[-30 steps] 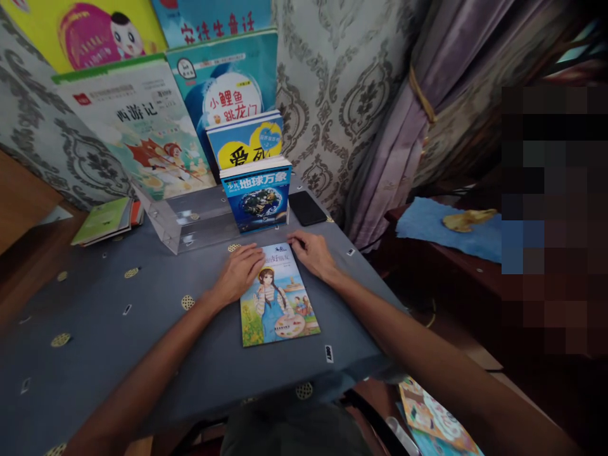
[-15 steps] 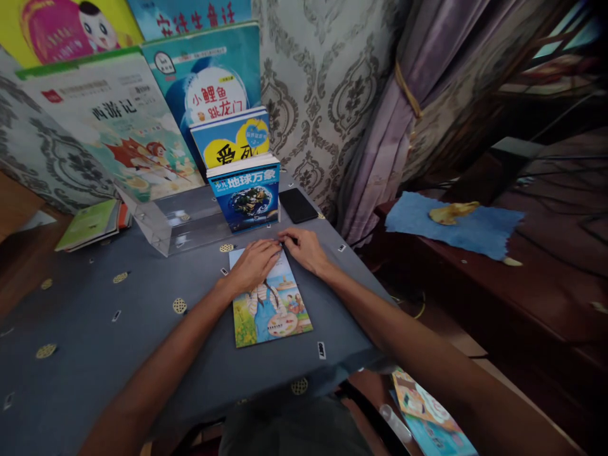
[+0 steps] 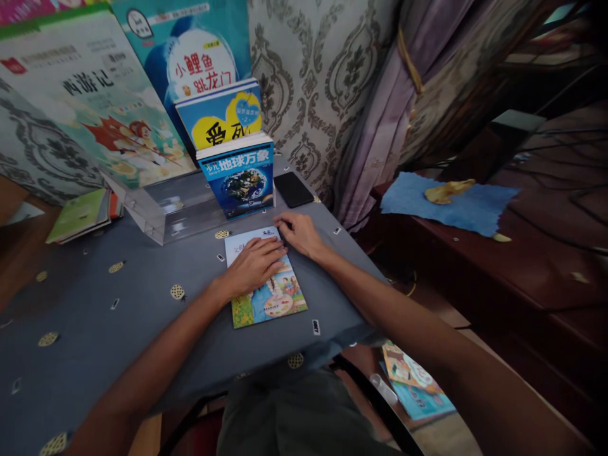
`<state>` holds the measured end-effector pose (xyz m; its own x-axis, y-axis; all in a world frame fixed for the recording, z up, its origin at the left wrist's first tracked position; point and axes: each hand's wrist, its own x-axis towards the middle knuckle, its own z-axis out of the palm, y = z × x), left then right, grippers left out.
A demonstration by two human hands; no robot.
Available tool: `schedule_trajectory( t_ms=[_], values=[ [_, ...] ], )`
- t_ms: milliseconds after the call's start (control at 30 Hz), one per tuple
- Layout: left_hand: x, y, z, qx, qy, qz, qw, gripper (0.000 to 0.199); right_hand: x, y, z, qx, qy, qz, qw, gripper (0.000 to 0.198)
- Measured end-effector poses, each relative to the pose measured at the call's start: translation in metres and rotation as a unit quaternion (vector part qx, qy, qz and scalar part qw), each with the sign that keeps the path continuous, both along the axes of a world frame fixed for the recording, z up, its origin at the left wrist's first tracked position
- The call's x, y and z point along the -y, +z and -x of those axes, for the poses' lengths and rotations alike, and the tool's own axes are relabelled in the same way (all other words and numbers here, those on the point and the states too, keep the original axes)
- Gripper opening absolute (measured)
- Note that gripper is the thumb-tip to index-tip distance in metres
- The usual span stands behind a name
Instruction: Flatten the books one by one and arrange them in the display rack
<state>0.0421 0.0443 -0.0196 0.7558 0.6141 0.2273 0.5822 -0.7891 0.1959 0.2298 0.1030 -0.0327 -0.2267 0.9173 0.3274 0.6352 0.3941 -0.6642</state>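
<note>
A thin picture book [image 3: 273, 304] with an illustrated cover lies closed and flat near the table's edge. Across the middle of its cover rests my left hand [image 3: 256, 265], palm down with the fingers stretched out to the right. My right hand [image 3: 300, 233] is at the book's upper right corner. Its fingers are curled and the thumb is close to them, with the corner between; the exact contact is too small to see.
Behind the book, a clear acrylic stand [image 3: 159, 221] holds several upright books, the front one a blue earth book [image 3: 242, 183]. A black phone [image 3: 293, 190] lies to its right. More books [image 3: 80, 215] lie at left. A blue cloth [image 3: 446, 206] is on the dark red furniture.
My left hand has slid down from the book's top edge to mid-cover, baring the title. My right hand stays by the upper right corner. The view has shifted slightly.
</note>
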Motion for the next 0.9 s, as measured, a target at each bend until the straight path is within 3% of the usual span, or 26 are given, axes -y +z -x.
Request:
schedule_trajectory(
  t_ms=[200, 567, 900],
  values=[
    [0.01, 0.005, 0.001, 0.001, -0.022, 0.022, 1.0, 0.041, 0.002, 0.002, 0.0, -0.001, -0.002, 0.004, 1.0, 0.03],
    [0.056, 0.016, 0.001, 0.002, -0.109, 0.068, 0.992, 0.04, 0.003, 0.004, 0.001, 0.007, -0.006, 0.001, 1.0, 0.029],
    [0.072, 0.011, 0.001, -0.037, -0.133, 0.013, 0.99, 0.037, 0.005, 0.005, 0.0, 0.032, 0.0, 0.001, 0.999, 0.029]
  ],
)
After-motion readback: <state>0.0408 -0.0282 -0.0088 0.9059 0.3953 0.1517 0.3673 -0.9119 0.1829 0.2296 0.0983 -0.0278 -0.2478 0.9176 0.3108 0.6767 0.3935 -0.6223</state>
